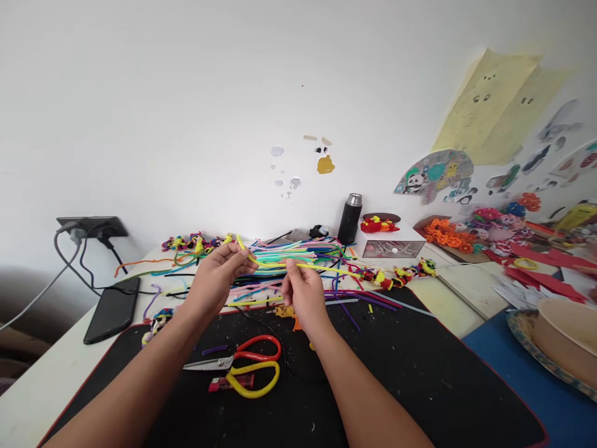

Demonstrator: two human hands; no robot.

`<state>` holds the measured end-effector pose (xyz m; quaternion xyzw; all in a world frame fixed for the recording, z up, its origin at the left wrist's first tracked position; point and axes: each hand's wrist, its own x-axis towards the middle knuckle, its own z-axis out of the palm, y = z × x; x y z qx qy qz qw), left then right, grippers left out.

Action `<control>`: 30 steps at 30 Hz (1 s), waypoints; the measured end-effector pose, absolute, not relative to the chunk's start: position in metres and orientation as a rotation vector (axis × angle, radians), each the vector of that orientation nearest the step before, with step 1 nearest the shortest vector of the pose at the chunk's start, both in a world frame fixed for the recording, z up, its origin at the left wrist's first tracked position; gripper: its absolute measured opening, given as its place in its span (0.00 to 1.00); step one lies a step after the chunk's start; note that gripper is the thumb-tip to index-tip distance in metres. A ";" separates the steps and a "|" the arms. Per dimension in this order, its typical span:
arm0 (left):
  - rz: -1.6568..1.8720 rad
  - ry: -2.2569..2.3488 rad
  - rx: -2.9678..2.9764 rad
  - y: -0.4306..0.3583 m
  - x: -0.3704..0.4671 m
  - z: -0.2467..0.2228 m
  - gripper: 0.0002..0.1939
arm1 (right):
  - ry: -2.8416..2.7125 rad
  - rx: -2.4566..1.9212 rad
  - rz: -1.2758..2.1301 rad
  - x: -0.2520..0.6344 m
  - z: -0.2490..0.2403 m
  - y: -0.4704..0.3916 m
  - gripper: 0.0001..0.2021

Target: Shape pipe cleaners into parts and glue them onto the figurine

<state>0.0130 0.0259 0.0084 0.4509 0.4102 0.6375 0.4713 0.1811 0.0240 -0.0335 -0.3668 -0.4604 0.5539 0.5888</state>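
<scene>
A long yellow pipe cleaner [333,269] is stretched between my two hands above the far part of the black mat [396,367]. My left hand [219,274] pinches it near one end, and a short bent tip sticks up past the fingers. With thumb and fingers closed, my right hand [303,289] grips it further along, and its free length runs off to the right. Behind both hands lies a heap of many-coloured pipe cleaners [289,252]. Scissors [252,367] with one red and one yellow handle rest on the mat below my hands, over a red lighter [219,384].
A black phone [113,311] lies at the left, near a power strip [93,227] with cables. Along the wall stand a black flask [351,219] and a white box [392,239]. Small pipe-cleaner figures [396,274] and a round bowl [569,333] are to the right.
</scene>
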 end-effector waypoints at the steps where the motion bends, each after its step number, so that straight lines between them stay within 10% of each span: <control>1: 1.571 0.998 1.092 0.028 0.010 0.008 0.15 | -1.031 -0.837 1.303 0.182 -0.032 0.025 0.27; 30: 1.322 0.966 1.167 0.031 -0.011 0.015 0.18 | -2.023 -0.976 1.220 0.176 -0.037 0.001 0.22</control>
